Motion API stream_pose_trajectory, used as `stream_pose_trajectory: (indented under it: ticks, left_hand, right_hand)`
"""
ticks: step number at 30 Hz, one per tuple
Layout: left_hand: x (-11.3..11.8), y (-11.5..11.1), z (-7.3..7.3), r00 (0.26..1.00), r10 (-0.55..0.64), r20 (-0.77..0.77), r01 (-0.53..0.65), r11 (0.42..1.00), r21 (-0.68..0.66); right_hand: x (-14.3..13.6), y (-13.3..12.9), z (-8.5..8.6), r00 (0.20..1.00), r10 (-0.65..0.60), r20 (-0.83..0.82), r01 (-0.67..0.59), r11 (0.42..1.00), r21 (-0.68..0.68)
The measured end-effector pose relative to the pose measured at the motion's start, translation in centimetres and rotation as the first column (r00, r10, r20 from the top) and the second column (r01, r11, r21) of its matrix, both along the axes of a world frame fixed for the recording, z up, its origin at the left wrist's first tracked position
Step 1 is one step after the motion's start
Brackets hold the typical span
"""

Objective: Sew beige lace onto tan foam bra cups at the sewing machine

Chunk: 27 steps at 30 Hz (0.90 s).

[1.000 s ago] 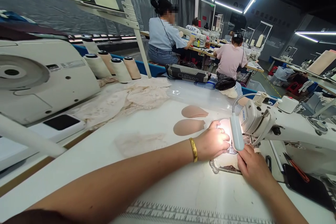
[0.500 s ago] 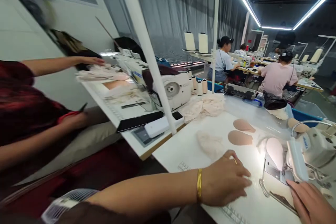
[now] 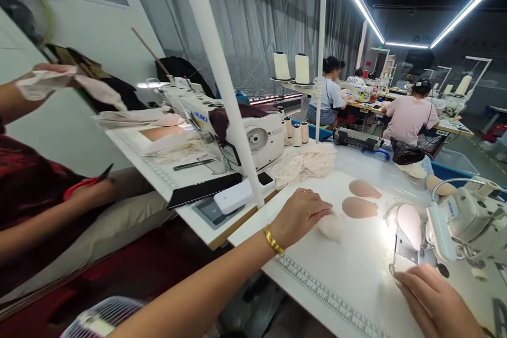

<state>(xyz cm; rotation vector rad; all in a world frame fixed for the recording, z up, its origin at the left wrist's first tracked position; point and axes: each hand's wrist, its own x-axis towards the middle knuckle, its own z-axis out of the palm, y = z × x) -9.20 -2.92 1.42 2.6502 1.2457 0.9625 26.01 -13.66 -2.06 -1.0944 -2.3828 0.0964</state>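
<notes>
My left hand (image 3: 301, 214), with a gold bracelet at the wrist, pinches the edge of a thin pale fabric piece (image 3: 331, 227) on the white table. Two flat beige teardrop pieces (image 3: 359, 208) lie just right of it. Near the lower right, my right hand (image 3: 431, 296) rests by the sewing machine's plate, fingers together; whether anything is under them is hidden. A pale pink oval piece (image 3: 409, 226) lies under the lit head of the sewing machine (image 3: 471, 214).
A white post (image 3: 222, 68) rises between the tables. Left of it are another sewing machine (image 3: 253, 134) and a person (image 3: 35, 200) holding pale fabric. Thread cones (image 3: 301, 69), crumpled lace (image 3: 307, 165) and two seated people (image 3: 414, 112) are farther back.
My left hand has moved left and away from me to the pale fabric and closed on it. My right hand has shifted slightly left. The neighbouring person's raised hand has lifted fabric leftward.
</notes>
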Motion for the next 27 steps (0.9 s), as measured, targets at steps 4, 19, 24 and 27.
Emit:
stream_pose_trajectory:
  ticks: [4, 19, 24, 27]
  left_hand:
    - [3.4, -2.4, 2.4, 0.948, -0.234, 0.216, 0.199, 0.965, 0.17]
    - [9.5, -3.5, -1.5, 0.68, 0.249, 0.69, 0.583, 0.387, -0.714]
    - [8.6, 0.6, -0.1, 0.928, -0.227, 0.294, 0.368, 0.68, -0.635]
    - [9.0, 4.6, 1.9, 0.977, -0.213, -0.012, 0.205, 0.955, -0.213]
  right_hand:
    - [-5.4, -0.2, 2.3, 0.962, -0.15, -0.228, 0.135, 0.988, -0.081]
    - [-6.8, -0.4, 1.3, 0.55, -0.549, -0.63, 0.035, 0.769, -0.639]
    - [-5.6, 0.8, -0.9, 0.422, -0.629, -0.653, -0.158, 0.658, -0.736]
    - [-5.2, 1.9, -1.7, 0.371, -0.679, -0.634, -0.194, 0.611, -0.768]
